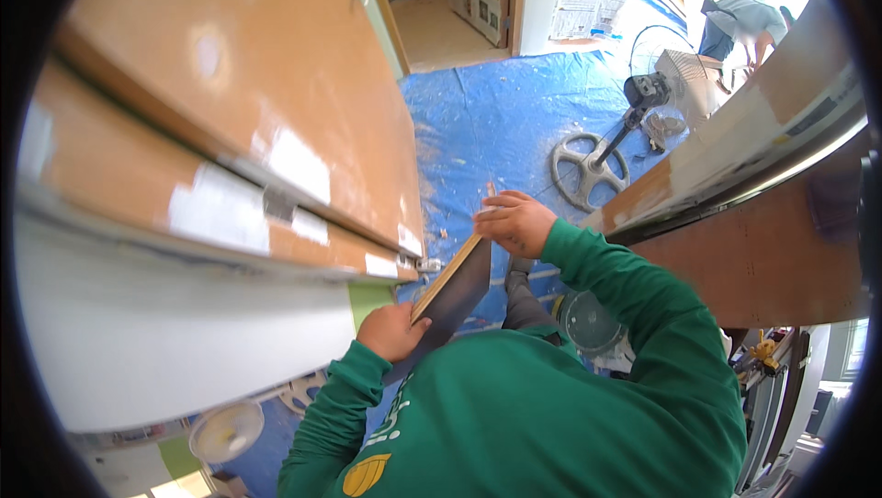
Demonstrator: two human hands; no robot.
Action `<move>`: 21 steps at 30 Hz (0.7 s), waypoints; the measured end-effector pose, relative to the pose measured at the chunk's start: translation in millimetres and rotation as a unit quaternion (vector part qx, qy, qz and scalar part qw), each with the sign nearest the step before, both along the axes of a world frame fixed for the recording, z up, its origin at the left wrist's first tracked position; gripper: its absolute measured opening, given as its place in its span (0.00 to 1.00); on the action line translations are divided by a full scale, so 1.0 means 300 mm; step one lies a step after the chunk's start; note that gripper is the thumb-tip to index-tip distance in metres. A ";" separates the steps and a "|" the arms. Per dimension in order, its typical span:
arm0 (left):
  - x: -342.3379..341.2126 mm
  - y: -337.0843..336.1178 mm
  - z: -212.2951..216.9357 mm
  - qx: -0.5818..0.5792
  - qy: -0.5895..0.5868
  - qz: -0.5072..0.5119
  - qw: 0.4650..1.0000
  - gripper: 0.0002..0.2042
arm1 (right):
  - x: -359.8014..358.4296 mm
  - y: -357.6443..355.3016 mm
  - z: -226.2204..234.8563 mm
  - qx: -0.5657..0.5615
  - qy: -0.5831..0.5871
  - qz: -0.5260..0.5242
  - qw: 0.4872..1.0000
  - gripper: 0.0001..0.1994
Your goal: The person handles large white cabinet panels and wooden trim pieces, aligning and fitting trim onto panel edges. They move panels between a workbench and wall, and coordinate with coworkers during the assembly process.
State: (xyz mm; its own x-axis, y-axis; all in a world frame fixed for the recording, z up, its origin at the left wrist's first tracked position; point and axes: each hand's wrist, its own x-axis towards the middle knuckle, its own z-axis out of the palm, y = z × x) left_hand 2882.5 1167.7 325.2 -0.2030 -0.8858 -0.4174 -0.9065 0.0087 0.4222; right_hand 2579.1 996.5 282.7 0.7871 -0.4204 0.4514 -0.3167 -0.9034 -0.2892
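A flat board (pixel 459 288) with a dark face and a pale wood edge is tilted in front of my body. My left hand (pixel 390 333) grips its near end, thumb on the dark side. At the far end, my right hand (pixel 516 222) has its fingers bent together over the pale edge. Something thin and light pokes out past those fingers, too small to name, and the palm side is hidden. Both arms are in green sleeves.
A brown wooden door (pixel 303 66) with white filler patches stands at the left. Blue sheeting (pixel 478 121) covers the floor. Ahead right is a fan (pixel 588 172) on a round base. A lidded bucket (pixel 593 322) stands near my legs. Farther off, another person (pixel 740 25) bends down.
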 end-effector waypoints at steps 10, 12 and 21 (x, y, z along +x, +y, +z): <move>-0.338 -0.800 0.053 0.017 -0.009 -0.003 1.000 0.23 | -0.641 -0.359 -0.587 0.426 0.060 -0.382 0.818 0.13; -0.382 -0.962 0.119 -0.019 -0.001 -0.017 1.000 0.22 | -0.728 -0.321 -0.647 0.475 0.102 -0.382 0.786 0.11; -0.575 -1.616 0.366 -0.135 0.051 -0.075 0.987 0.19 | -0.836 -0.388 -0.797 0.571 0.208 -0.405 0.683 0.13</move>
